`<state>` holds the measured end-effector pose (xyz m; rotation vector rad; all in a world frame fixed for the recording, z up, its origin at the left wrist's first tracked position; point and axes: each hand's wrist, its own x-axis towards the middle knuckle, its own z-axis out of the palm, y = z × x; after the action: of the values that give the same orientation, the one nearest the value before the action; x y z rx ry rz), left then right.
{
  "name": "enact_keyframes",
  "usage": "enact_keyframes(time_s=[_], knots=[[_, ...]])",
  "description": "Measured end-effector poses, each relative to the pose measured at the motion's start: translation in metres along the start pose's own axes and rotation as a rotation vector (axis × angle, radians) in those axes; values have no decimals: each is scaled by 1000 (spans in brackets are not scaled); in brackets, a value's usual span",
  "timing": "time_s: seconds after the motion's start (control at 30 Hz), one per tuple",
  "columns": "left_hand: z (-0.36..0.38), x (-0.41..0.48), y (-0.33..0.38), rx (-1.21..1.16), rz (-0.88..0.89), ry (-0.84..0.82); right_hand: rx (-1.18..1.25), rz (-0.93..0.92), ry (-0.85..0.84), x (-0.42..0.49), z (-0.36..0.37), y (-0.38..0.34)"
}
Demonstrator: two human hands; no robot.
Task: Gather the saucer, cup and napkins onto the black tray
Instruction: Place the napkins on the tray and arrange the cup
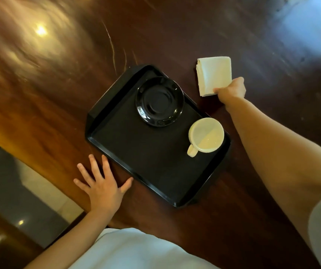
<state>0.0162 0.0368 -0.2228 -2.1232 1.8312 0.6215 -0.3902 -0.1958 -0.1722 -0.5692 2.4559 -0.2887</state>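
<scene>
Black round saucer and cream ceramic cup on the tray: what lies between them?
Head view: only bare black tray floor separates the black round saucer and cream ceramic cup.

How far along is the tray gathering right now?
Done: the saucer and the cup sit on the black tray. In hand: the right hand grips a corner of the napkins, off the tray. Left: bringing them onto it. The left hand rests flat on the table.
</scene>
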Motion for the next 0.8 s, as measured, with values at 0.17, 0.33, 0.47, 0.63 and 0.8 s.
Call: enact_keyframes(time_s=[0.17,0.33,0.47,0.63,0.8], knots=[[-1,0,6,-2,-17,-11,281,198,-132,-20,-7,1],[-12,-1,9,29,-38,-59,671,382,-231,-44,-35,0],[-19,0,11,38,-52,-96,915,343,-286,-84,-43,0],[-27,0,12,6,-40,-118,1196,282,-467,-155,-40,10],[-28,-6,3,8,15,-102,1237,275,-626,-224,-14,57]])
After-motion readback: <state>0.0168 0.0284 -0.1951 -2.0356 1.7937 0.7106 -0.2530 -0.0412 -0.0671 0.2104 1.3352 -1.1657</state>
